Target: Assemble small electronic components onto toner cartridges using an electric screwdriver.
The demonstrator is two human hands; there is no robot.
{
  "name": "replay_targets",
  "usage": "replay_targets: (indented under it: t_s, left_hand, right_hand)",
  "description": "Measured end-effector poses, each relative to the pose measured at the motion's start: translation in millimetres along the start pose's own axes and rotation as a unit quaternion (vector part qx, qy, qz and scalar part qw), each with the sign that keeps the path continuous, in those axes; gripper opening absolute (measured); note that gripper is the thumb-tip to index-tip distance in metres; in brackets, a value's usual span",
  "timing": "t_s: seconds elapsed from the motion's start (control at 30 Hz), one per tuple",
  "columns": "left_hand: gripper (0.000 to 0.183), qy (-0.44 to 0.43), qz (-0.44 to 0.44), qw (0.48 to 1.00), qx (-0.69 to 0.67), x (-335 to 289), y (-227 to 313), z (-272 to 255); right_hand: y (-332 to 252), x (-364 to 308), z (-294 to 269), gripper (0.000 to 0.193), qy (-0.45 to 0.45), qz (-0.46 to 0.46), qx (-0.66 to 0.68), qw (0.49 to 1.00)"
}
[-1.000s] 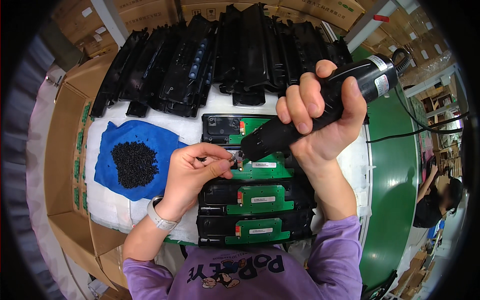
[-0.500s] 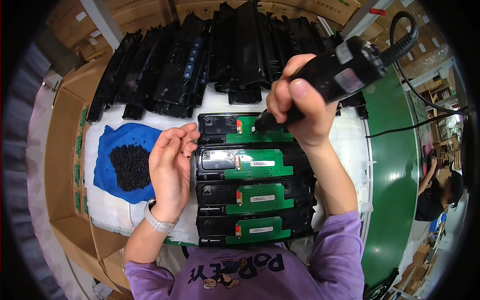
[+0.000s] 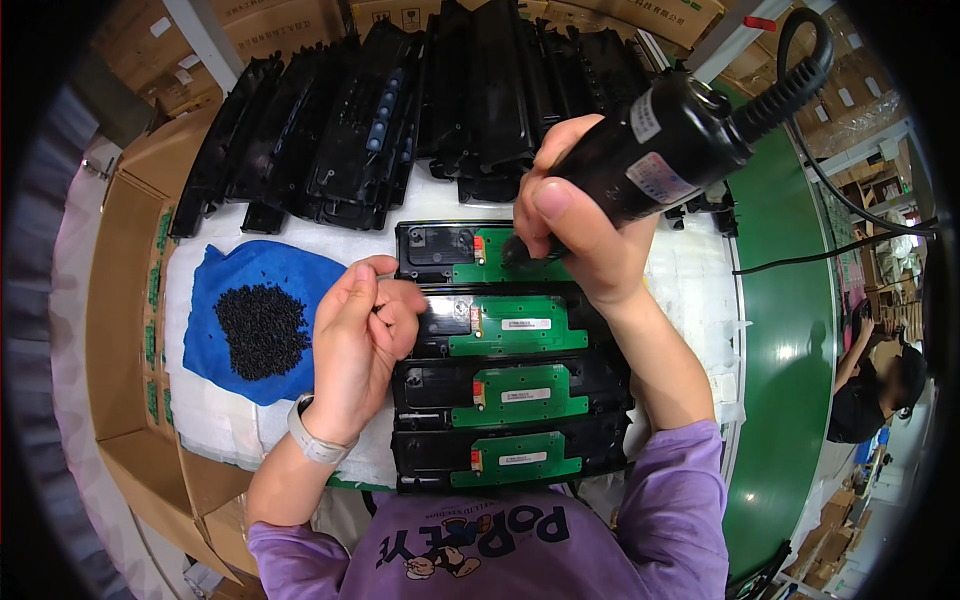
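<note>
My right hand (image 3: 590, 225) is wrapped round a black corded electric screwdriver (image 3: 650, 155), held at a slant. Its lower end is over the green circuit board (image 3: 495, 268) in the farthest black plastic housing (image 3: 432, 247); the bit's contact is hidden. Beside the left ends of the two farthest housings, my left hand (image 3: 362, 325) has its fingers curled in, with tiny dark screws partly showing among them. Several such housings lie in a column, each with a green board, a red-and-white connector and a white label. A heap of small black screws (image 3: 262, 330) rests on a blue cloth (image 3: 212, 345).
Long black plastic housings (image 3: 480, 90) are stacked along the far side. An open cardboard box (image 3: 130, 420) holding green boards stands at the left. On the right is a green surface (image 3: 775, 430), with a cable (image 3: 830, 255) crossing above it. Another person (image 3: 880, 395) is farther right.
The fingers of my left hand have curled in, and the hand has moved slightly toward the second housing. My right hand and the screwdriver have shifted a little to the left.
</note>
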State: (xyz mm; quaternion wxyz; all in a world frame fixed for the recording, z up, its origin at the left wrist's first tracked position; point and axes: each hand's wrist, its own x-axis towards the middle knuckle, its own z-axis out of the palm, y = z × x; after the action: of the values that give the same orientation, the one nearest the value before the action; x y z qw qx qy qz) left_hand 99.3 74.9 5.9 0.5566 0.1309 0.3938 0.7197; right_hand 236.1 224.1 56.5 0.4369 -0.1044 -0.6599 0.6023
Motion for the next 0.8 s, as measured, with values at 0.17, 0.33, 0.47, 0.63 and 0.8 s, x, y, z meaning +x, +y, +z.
replay_targets:
  t_s: [0.17, 0.33, 0.47, 0.63, 0.8]
  left_hand:
    - [0.02, -0.04, -0.092, 0.994, -0.054, -4.0, 3.0, -0.1]
    - [0.013, -0.044, -0.111, 0.992, -0.029, -3.1, 0.9, 4.8]
    - [0.011, -0.056, -0.077, 0.995, -0.01, 0.2, -5.2, 3.4]
    - [0.011, -0.057, -0.085, 0.994, 0.033, -2.6, -2.3, 10.3]
    - [0.023, -0.092, -0.108, 0.988, 0.053, -2.9, -4.2, 4.0]
  right_hand:
    - [2.0, -0.7, 8.4, 0.021, -0.014, -0.015, -0.035, 0.999]
    - [4.5, 2.0, 9.0, 0.015, -0.017, -0.013, -0.053, 0.998]
    - [3.5, 0.4, 7.8, 0.014, -0.026, -0.022, -0.059, 0.998]
    - [-0.8, -0.7, 2.3, 0.023, -0.005, -0.029, 0.051, 0.998]
    - [-24.7, 4.1, -11.6, 0.038, -0.119, -0.1, 0.344, 0.926]
